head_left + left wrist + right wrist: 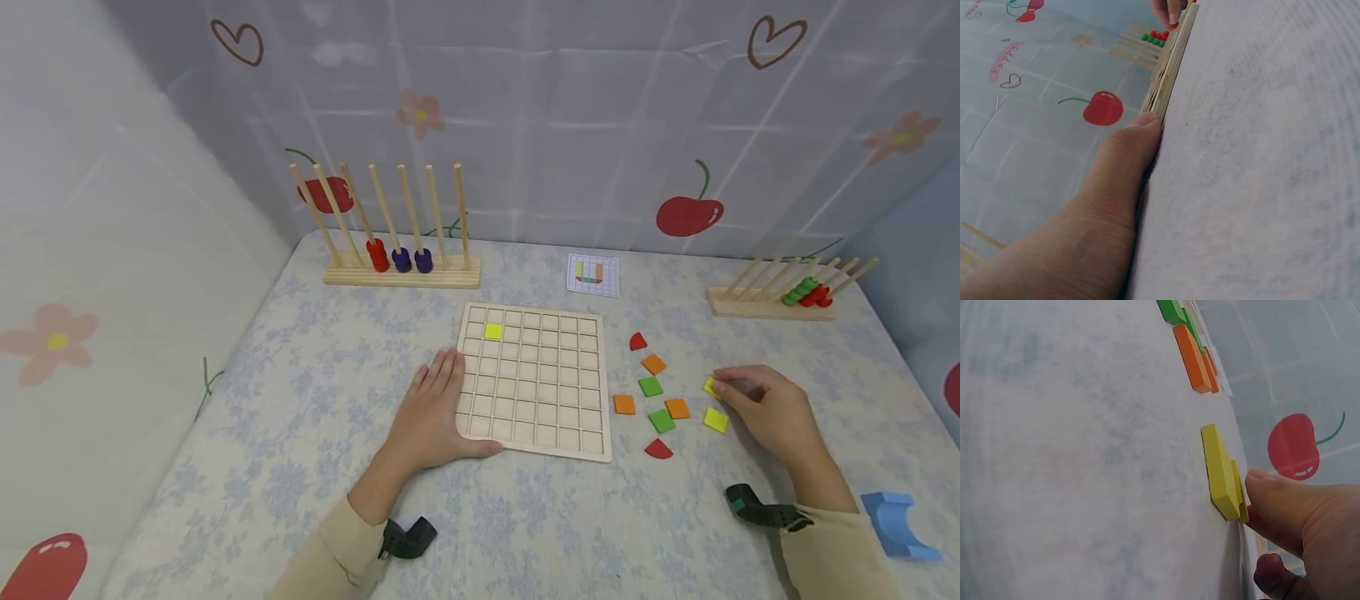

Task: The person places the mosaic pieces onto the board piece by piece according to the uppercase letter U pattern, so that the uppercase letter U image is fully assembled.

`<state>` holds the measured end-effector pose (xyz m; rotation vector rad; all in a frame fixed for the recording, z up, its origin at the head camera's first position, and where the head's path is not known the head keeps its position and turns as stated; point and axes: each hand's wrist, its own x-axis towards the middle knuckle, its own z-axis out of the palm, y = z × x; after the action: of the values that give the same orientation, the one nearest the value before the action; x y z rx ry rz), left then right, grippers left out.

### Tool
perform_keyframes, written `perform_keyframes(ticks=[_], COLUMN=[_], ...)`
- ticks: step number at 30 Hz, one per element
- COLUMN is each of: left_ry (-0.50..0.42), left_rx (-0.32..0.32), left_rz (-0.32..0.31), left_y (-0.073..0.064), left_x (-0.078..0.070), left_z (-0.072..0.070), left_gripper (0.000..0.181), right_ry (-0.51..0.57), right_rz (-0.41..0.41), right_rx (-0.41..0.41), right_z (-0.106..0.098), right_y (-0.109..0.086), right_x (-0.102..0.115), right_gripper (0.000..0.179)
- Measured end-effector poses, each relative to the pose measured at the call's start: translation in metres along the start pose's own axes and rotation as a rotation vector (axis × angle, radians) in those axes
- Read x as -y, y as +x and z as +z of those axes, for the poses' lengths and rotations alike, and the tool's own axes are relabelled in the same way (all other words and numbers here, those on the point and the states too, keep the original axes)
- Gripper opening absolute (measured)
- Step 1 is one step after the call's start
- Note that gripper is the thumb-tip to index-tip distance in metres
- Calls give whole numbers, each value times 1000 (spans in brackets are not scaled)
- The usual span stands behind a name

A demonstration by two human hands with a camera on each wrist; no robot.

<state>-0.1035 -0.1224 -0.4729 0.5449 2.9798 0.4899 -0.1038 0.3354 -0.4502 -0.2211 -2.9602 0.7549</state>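
My left hand (426,417) lies flat at the left edge of the square wooden grid board (553,453), its fingers straight along that side. Its thumb (1132,140) touches the board's front edge. One yellow square tile (492,332) sits in a cell of the board's top row area, near the upper left corner. To the right of the board, my right hand (772,408) pinches another yellow square tile (709,385) between thumb and fingertips, low at the tabletop. A third yellow tile (1219,472) lies just in front of it.
Between board and right hand lie orange tiles (624,404), green tiles (662,421) and red quarter-round pieces (658,449). A pattern card (592,275) lies behind the board. Peg racks with beads stand at back left (405,277) and back right (772,308). A blue curved block (896,525) is at right.
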Motion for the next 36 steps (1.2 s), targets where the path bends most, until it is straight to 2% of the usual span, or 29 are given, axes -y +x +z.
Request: perform_keyframes(ticks=[5, 20, 29, 36], left_ry=[-3, -13, -13, -14], left_rx=[2, 2, -18, -9], left_rz=[-1, 0, 12, 8], left_y=[0, 0, -1, -1], left_x=[0, -1, -1, -1], left_z=[0, -2, -3, -3], left_gripper=[142, 142, 142, 142], right_ry=[-7, 3, 14, 29], right_rz=[-47, -25, 36, 51], right_rx=[-11, 25, 120, 91], right_z=[-1, -2, -1, -2], right_y=[-1, -4, 2, 3], right_x=[0, 0, 2, 7], right_gripper=[29, 37, 37, 33])
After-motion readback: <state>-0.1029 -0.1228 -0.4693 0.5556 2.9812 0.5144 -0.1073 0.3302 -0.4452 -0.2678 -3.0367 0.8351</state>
